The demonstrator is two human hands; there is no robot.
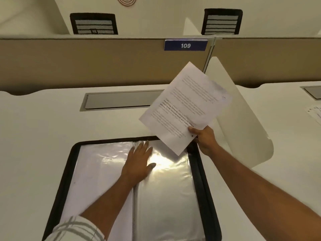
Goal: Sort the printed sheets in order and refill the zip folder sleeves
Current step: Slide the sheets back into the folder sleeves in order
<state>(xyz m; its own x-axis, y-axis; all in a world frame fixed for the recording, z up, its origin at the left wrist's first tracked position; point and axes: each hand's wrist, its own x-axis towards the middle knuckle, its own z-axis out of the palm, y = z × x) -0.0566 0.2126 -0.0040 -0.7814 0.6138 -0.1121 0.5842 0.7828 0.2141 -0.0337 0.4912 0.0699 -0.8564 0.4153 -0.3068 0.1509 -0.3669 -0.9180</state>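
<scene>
Pinching printed sheets (185, 106) in right hand (205, 139) fingers, left hand (139, 161) presses flat, fingers straight, on zip folder (198, 171)

Divider (243, 122) blocks the right; desk (34, 140) left of zip folder (64, 173) lies open.

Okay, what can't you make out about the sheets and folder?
Head view: print on the sheets in the right hand, too blurred to read.
Head view: zip folder's near end, cut off by the bottom edge.
Head view: right sleeve's contents, washed out by glare.
</scene>
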